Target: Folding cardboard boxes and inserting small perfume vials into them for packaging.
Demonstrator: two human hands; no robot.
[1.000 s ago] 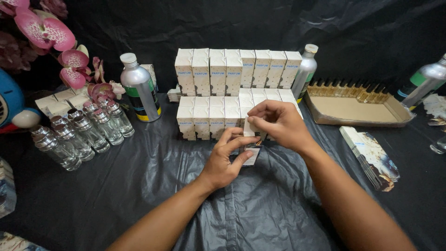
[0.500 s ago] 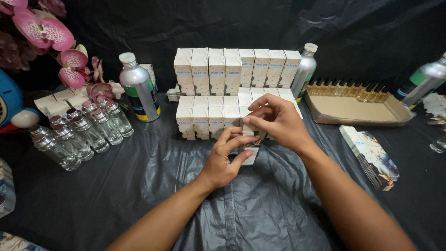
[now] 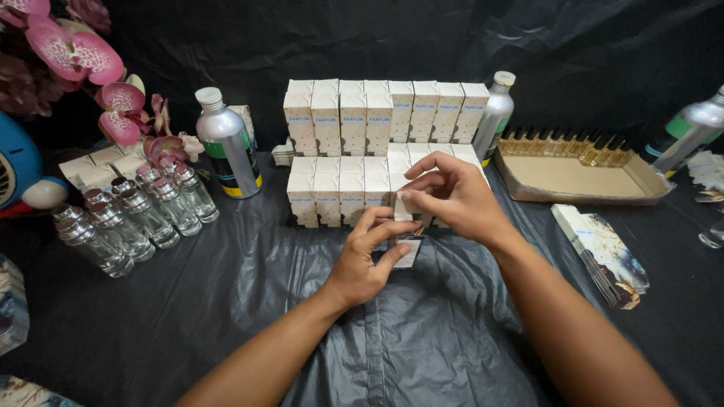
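Note:
Both hands meet over a black plastic sheet, working on one small cream carton (image 3: 408, 249). My left hand (image 3: 367, 262) grips the carton's lower part from the left. My right hand (image 3: 451, 194) pinches its top end with thumb and fingertips. Just behind the hands stand two rows of matching cream cartons (image 3: 354, 177), the back row (image 3: 385, 113) higher than the front one. The held carton's middle is hidden by my fingers.
Several clear glass bottles with silver caps (image 3: 128, 218) stand at the left beside pink orchid flowers (image 3: 75, 53). Silver metal bottles (image 3: 226, 147) (image 3: 494, 113) (image 3: 690, 128) flank the cartons. A cardboard tray of small amber bottles (image 3: 581, 177) lies right, flat printed cartons (image 3: 603, 252) near it.
My right hand has shifted slightly on the carton's top and my left fingers have closed a little more around it. Everything else stays put.

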